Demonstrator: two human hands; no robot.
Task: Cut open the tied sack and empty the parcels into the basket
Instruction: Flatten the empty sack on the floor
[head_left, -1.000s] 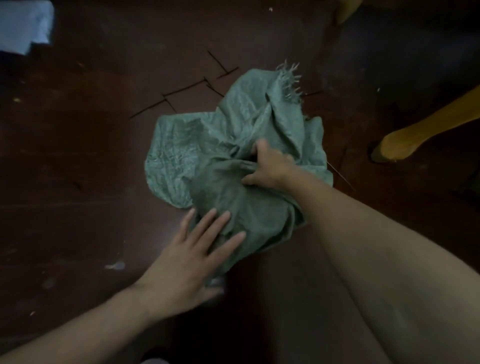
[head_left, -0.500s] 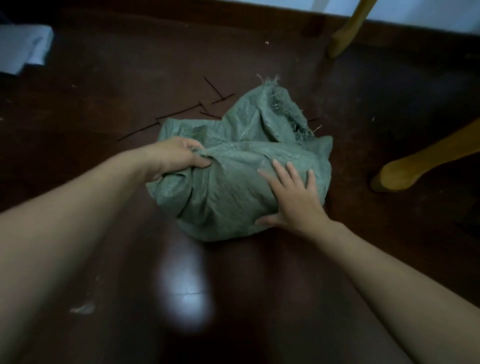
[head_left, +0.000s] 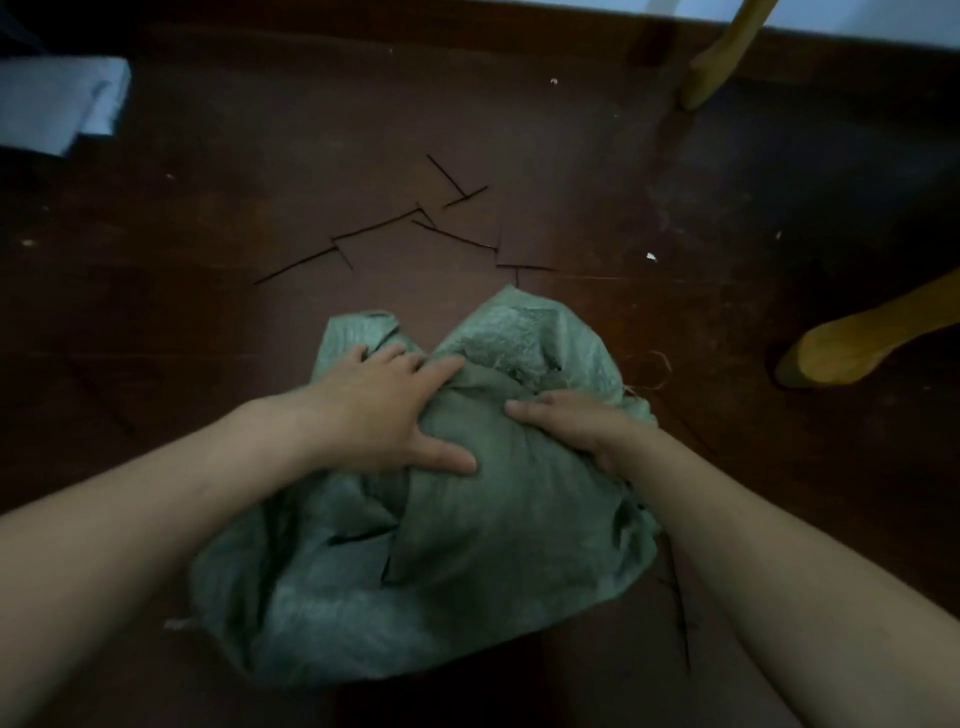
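Observation:
A crumpled green woven sack (head_left: 467, 561) lies on the dark red-brown floor (head_left: 208, 322), close in front of me. My left hand (head_left: 384, 410) is on its upper left part, fingertips dug into a fold and fabric bunched between thumb and forefinger. On the upper right part, my right hand (head_left: 576, 426) holds the sack with the thumb on top and the fingers wrapped down out of sight. Frayed fibres show at the sack's mouth (head_left: 524, 358) between my hands. No parcels, basket or cutting tool are in view.
Thin dark strips (head_left: 389, 228) are scattered on the floor beyond the sack, and a loop of twine (head_left: 657, 369) lies at its right. Yellow wooden furniture legs stand at right (head_left: 857, 343) and top right (head_left: 722, 62). A pale object (head_left: 57, 104) sits top left.
The sack has come nearer to me and is bunched higher. My left hand shifted from its left edge to the top, and my right hand went from lying flat to wrapping round the right side.

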